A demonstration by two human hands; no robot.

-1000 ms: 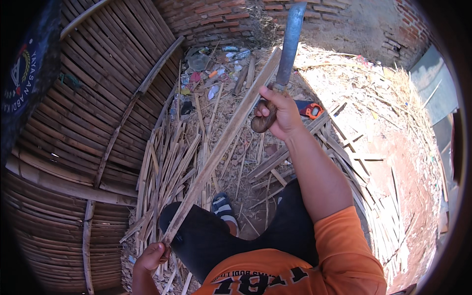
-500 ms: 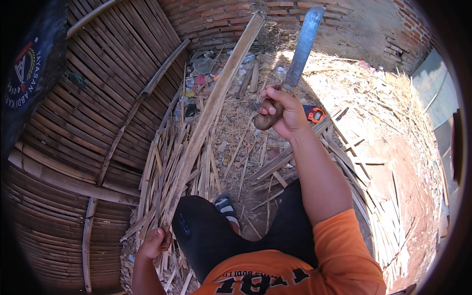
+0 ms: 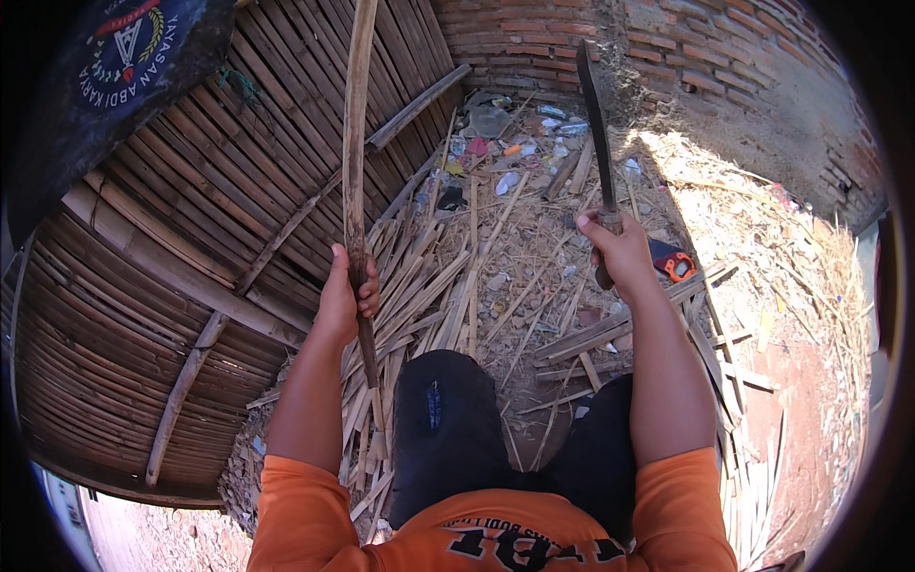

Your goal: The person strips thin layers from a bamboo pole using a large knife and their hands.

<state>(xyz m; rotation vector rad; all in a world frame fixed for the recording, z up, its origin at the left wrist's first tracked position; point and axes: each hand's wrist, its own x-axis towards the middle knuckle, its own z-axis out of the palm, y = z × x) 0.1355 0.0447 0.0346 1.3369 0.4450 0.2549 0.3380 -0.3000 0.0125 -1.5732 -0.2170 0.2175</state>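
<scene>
My left hand (image 3: 349, 294) is wrapped round a long bamboo strip (image 3: 356, 143), held nearly upright, its lower end reaching down beside my left knee. In my right hand (image 3: 620, 255) is a machete (image 3: 599, 124), gripped by its handle with the dark blade pointing up and seen nearly edge-on. The blade and the bamboo strip are well apart. Beyond my right wrist, a hand saw (image 3: 673, 263) with an orange and black handle lies on the ground, partly hidden by that hand.
Split bamboo strips (image 3: 419, 286) lie heaped by my left knee, and wooden pieces (image 3: 596, 338) lie on the right. A bamboo slat wall (image 3: 219, 219) rises at left, a brick wall (image 3: 534, 48) at the back. Scattered litter (image 3: 510, 153) covers the far ground. A dark printed banner (image 3: 114, 86) hangs upper left.
My left hand has risen with the bamboo strip, which now stands more upright and further left. The machete has turned from its broad face to nearly edge-on. My view has shifted left.
</scene>
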